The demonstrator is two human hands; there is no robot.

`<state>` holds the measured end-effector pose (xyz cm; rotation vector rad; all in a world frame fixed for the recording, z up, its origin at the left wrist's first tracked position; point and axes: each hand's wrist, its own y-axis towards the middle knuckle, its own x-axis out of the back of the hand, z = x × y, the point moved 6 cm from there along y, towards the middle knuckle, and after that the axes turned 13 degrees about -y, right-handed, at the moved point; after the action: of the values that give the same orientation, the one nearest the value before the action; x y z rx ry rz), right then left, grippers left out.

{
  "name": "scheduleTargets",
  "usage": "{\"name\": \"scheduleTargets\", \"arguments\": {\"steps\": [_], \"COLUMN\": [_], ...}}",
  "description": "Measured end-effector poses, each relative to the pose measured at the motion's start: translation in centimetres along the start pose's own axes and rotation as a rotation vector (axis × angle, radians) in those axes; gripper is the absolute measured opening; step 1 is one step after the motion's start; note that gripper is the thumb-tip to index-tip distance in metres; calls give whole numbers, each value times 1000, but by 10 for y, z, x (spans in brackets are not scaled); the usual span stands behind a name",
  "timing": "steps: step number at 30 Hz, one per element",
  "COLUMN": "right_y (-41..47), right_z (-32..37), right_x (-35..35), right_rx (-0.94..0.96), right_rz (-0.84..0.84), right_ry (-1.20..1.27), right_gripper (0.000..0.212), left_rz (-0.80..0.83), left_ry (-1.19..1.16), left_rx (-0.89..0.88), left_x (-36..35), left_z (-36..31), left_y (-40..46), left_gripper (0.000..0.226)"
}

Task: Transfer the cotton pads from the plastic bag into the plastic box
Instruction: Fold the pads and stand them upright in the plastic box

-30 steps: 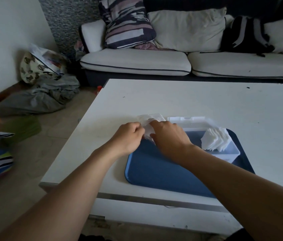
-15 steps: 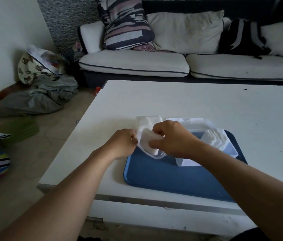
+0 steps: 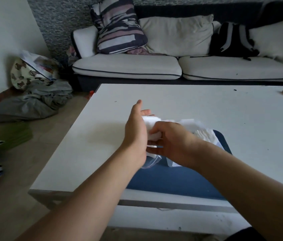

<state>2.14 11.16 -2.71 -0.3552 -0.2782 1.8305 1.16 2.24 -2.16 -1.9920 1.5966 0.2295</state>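
Right fingers (image 3: 154,132): curled over a stack of white cotton pads (image 3: 152,126), the thumb pinching it from below; the right hand (image 3: 170,145) grips the stack firmly.
Left fingers (image 3: 145,111): fairly straight, pointing away from the camera; the left hand (image 3: 135,134) stands on edge with its palm pressed flat against the left side of the stack. How the hidden fingertips lie I cannot tell.
Cotton pads: held between the 2 hands, above the left end of the tray, most of the stack covered by the hands.
Plastic bag (image 3: 150,161): clear, hanging slack below the hands, its lower end just above the tray.
Plastic box (image 3: 205,129): translucent, sitting on the tray just right of the hands, largely hidden by the right forearm; more white pads (image 3: 204,134) show piled inside it.
Tray (image 3: 172,181): dark blue, lying on the white table (image 3: 189,105) near its front edge.
Beyond the table: a white sofa (image 3: 128,66) with a striped cushion (image 3: 118,25), a pale cushion (image 3: 177,33) and a black backpack (image 3: 232,40).
Floor at left: a heap of grey cloth (image 3: 33,101) and a patterned bag (image 3: 26,72) against the wall.
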Motion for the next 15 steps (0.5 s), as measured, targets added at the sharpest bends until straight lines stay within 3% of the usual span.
{"name": "scheduleTargets", "arguments": {"steps": [10,15], "right_y": [-1,-1], "right_z": [8,11], "right_x": [11,20], "right_rx": [148,141], "right_rz": [-146,-72], "right_ry": [-185,-169], "right_gripper": [25,25], "left_rz": [-84,22], "left_ry": [4,-54], "left_rx": [-170,-46], "left_x": [-8,-13], "left_z": [1,7], "left_y": [3,12], "left_gripper": [54,61]}}
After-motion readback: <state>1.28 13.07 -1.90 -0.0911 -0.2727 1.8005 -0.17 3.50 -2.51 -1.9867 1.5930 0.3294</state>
